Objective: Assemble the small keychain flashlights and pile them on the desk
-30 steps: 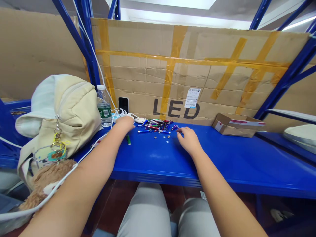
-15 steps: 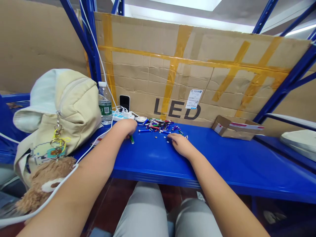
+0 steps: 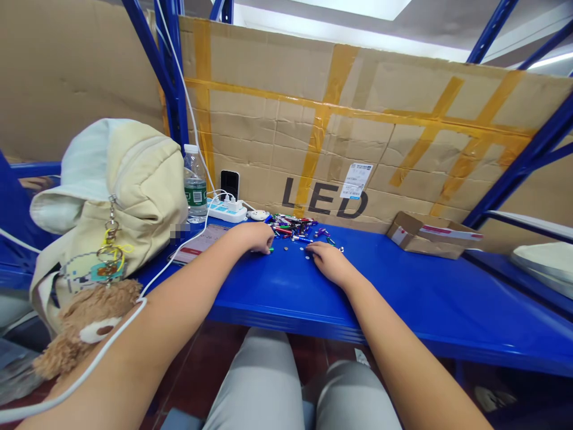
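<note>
My left hand [image 3: 261,237] is closed around a small green tube [image 3: 271,250], of which only a short end shows below the fingers. It hovers or rests low at the left front of a pile of small shiny coloured metal tubes [image 3: 293,227], red, blue, purple and green, that look like mini flashlights. My right hand [image 3: 329,261] lies low on the table right of the pile, fingers stretched toward the left, with nothing visible in them. Near its fingertips are small round discs: a silvery disc [image 3: 307,258] and a darker disc [image 3: 286,248].
A blue table [image 3: 403,298] holds an open cardboard box [image 3: 425,236] at right. On the left are a cream backpack [image 3: 143,179], a water bottle [image 3: 196,188], a power strip [image 3: 226,210] and a phone [image 3: 201,245]. A white cable [image 3: 172,263] crosses my left arm. Cardboard [image 3: 268,131] stands behind.
My left hand has moved right with the green tube, toward the pile, uncovering the phone lying on the table. My right hand has stayed about where it was. The view has shifted slightly.
</note>
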Available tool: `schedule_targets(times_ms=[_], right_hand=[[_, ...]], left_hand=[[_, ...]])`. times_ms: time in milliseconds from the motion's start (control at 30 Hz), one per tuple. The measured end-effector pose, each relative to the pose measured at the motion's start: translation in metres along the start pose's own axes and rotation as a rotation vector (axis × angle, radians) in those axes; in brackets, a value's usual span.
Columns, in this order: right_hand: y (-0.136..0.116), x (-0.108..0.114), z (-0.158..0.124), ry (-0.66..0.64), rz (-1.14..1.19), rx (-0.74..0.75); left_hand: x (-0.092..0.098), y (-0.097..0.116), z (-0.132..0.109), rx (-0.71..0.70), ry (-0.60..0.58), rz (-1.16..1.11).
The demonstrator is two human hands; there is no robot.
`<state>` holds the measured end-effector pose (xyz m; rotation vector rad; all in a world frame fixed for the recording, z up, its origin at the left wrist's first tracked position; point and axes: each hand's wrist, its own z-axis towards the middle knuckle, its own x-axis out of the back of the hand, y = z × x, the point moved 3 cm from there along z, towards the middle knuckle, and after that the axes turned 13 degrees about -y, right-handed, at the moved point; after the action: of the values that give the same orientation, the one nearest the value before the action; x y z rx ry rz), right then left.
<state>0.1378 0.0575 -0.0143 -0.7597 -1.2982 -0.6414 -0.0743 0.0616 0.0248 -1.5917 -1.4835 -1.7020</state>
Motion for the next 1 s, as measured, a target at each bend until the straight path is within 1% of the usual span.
schedule_targets(times_ms=[67, 133, 200, 300, 400, 533, 667, 767, 833, 1000], right_hand=[[0.0, 0.0, 0.001, -0.009, 0.001, -0.004], [-0.001, 0.002, 0.002, -0.004, 0.009, 0.003], [-0.002, 0.004, 0.001, 0.006, 0.03, 0.007], [-0.002, 0.006, 0.0, 0.028, 0.064, -0.001], [-0.002, 0.007, -0.002, 0.05, 0.098, -0.006], [-0.002, 0.006, -0.001, 0.045, 0.121, -0.042], [0.001, 0.004, 0.0, 0.033, 0.138, -0.121], [0.002, 0.003, 0.0, 0.052, 0.177, -0.141], [0.001, 0.005, -0.001, 0.089, 0.228, -0.121], [-0.008, 0.017, -0.007, 0.28, 0.482, -0.034]], left_hand=[[-0.002, 0.012, 0.001, -0.059, 0.02, 0.065], [-0.004, 0.026, 0.001, -0.144, 0.082, 0.106], [-0.008, 0.039, 0.001, -0.229, 0.136, 0.087], [-0.015, 0.048, 0.005, -0.309, 0.158, 0.012], [-0.019, 0.048, 0.008, -0.314, 0.139, -0.027], [-0.019, 0.044, 0.01, -0.299, 0.104, -0.034], [-0.019, 0.044, 0.008, -0.292, 0.074, 0.036], [-0.02, 0.048, 0.007, -0.327, 0.03, 0.098], [-0.021, 0.05, 0.007, -0.348, 0.022, 0.109], [-0.022, 0.05, 0.008, -0.341, 0.032, 0.115]])
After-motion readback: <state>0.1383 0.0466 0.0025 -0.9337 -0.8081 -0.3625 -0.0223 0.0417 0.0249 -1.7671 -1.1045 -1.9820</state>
